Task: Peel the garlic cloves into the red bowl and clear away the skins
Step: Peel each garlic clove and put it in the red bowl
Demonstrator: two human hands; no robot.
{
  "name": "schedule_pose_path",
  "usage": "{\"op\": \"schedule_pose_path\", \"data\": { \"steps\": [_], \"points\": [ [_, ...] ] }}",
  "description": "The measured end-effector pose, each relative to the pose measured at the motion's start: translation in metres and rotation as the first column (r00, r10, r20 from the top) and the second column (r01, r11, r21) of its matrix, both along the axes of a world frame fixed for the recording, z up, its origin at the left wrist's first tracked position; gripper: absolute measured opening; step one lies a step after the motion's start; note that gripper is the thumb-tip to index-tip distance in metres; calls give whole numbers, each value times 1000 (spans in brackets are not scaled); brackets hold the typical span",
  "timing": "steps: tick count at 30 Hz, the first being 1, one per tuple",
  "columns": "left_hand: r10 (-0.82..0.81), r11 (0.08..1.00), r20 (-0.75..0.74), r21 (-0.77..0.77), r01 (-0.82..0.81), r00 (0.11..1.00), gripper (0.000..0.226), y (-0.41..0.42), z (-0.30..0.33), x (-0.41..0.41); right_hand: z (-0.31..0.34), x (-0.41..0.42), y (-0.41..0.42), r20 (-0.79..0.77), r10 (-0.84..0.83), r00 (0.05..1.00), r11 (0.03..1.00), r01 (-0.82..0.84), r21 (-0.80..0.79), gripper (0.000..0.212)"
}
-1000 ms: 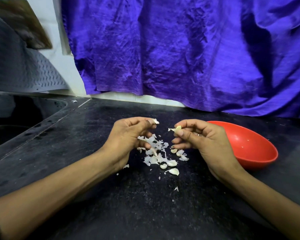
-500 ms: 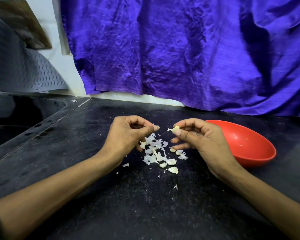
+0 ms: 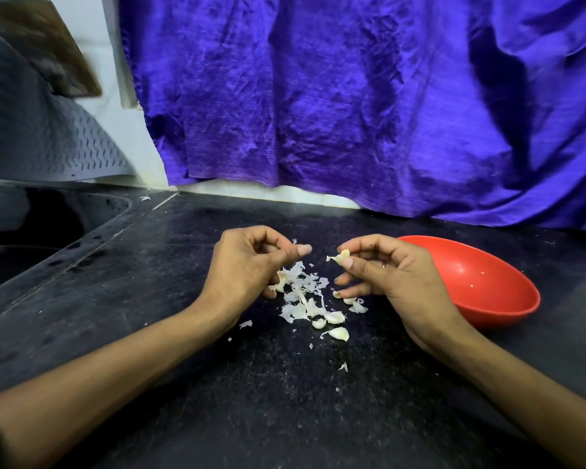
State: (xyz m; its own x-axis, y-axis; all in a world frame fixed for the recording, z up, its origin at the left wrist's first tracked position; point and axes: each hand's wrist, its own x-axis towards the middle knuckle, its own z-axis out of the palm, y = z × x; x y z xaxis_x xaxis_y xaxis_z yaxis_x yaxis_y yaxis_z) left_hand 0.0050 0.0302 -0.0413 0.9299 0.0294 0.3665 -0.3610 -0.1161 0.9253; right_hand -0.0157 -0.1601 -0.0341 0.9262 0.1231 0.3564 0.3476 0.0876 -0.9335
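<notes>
My right hand [image 3: 396, 279] pinches a partly peeled garlic clove [image 3: 340, 256] between thumb and forefinger, just left of the red bowl [image 3: 494, 318]. My left hand [image 3: 251, 262] is curled opposite it, thumb pressed to forefinger, with a small scrap of skin [image 3: 294, 241] at the fingertips. Between and below the hands lies a pile of white garlic skins [image 3: 305, 292] on the black counter [image 3: 285, 401]. A few loose cloves [image 3: 334, 317] lie at the pile's near edge. The bowl's inside shows only tiny specks.
A sunken sink [image 3: 31, 231] lies to the left of the counter. A grey ridged mat [image 3: 41, 137] and a wooden board [image 3: 48, 52] lean on the wall above it. A purple cloth [image 3: 352, 96] hangs along the back.
Both hands stay over the pile. My left thumb has dipped slightly and the skin scrap at its tip looks smaller. The right hand keeps its pinch on the clove.
</notes>
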Motion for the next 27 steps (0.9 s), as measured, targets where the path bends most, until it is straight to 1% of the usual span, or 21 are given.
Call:
{"op": "schedule_pose_path", "data": {
  "steps": [2, 3, 6, 9, 16, 19, 27],
  "points": [
    [-26, 999, 17, 40, 25, 1000, 31, -2, 0, -3, -1, 0, 0, -20, 16, 1000, 1000, -16, 4, 11],
    [-61, 996, 22, 62, 59, 998, 29, -3, -1, -4, -2, 0, 0, -31, 24, 999, 1000, -24, 3, 11],
    [-192, 978, 38, 90, 188, 981, 13, -8, -5, -8, -5, 1, 0, -49, 46, 998, 999, -47, -23, 12],
    [-268, 954, 46, 150, 258, 962, 12, -10, -7, -11, -5, 0, 0, -48, 68, 997, 996, -70, -50, 15],
    [-240, 961, 80, 163, 225, 967, 11, -10, -7, -14, -7, 0, 0, -59, 47, 997, 998, -50, -38, 23],
    [-228, 962, 77, 173, 212, 971, 11, -11, -8, -14, -7, 0, 0, -61, 27, 998, 999, -29, -34, 20],
    [-218, 959, 97, 204, 195, 971, 13, -9, -10, -12, -7, -1, 2, 6, -2, 1000, 995, 3, -96, 15]
  ]
}}
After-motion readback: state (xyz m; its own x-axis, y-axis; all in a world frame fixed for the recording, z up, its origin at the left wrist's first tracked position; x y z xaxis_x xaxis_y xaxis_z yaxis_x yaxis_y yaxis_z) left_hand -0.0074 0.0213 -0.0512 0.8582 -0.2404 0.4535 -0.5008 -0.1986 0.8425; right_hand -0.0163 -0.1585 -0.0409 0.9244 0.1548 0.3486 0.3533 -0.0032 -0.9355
